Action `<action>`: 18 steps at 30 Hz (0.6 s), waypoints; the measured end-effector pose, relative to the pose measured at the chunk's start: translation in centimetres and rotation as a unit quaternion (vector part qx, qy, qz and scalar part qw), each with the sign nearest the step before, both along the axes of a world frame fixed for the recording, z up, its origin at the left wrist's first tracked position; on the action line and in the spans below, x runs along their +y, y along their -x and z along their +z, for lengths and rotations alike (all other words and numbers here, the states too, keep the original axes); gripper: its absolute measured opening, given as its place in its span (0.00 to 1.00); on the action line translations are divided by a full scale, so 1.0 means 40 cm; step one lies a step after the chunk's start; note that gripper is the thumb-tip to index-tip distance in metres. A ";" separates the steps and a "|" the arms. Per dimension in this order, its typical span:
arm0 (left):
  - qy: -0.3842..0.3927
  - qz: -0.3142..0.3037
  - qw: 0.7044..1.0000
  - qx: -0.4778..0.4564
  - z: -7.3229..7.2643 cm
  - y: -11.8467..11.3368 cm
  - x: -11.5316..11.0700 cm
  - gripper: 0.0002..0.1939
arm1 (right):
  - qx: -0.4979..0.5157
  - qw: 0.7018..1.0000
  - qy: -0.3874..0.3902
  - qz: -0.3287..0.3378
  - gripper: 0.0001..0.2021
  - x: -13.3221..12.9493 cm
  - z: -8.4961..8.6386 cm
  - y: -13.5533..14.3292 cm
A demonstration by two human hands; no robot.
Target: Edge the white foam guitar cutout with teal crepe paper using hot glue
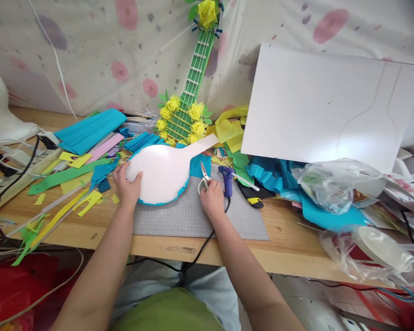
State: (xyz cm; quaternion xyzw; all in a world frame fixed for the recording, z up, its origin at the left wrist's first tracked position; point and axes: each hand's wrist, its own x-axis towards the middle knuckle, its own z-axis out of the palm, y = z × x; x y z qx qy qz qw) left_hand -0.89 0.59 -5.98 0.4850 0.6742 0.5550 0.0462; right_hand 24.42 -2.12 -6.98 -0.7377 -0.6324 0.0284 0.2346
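Note:
A white guitar-shaped board (160,172) lies on the grey cutting mat (172,220), its neck pointing to the upper right. Blue paper edges its rounded body. My left hand (127,184) grips the body's left edge, thumb on top. My right hand (212,197) is closed around the handles of white scissors (204,174), whose blades point away from me. Just right of that hand lies a purple glue gun (227,181) with a clear glue stick. Blue crepe paper (200,165) lies under the board near the neck.
A green paper guitar with yellow flowers (184,122) leans at the back. A large white board (317,105) stands right. Paper strips (72,177) cover the left side. A black-yellow cutter (253,201), plastic bags (338,184) and tape roll (382,243) lie right. A black cable (203,250) crosses the table edge.

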 end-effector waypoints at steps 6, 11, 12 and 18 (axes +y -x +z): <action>-0.008 -0.001 1.000 0.000 -0.027 0.017 0.005 0.20 | -0.019 0.997 -0.044 0.065 0.13 -0.011 0.006 -0.020; -0.013 -0.009 1.000 0.004 -0.028 0.031 0.030 0.17 | 0.052 0.998 -0.015 -0.015 0.12 -0.053 0.025 -0.119; -0.015 -0.017 1.000 0.008 -0.022 0.031 0.035 0.17 | 0.067 0.996 0.002 -0.050 0.13 -0.059 0.027 -0.141; -0.044 -0.065 0.997 0.009 0.008 0.023 0.042 0.17 | 0.068 0.987 -0.079 -0.120 0.21 -0.006 0.017 -0.202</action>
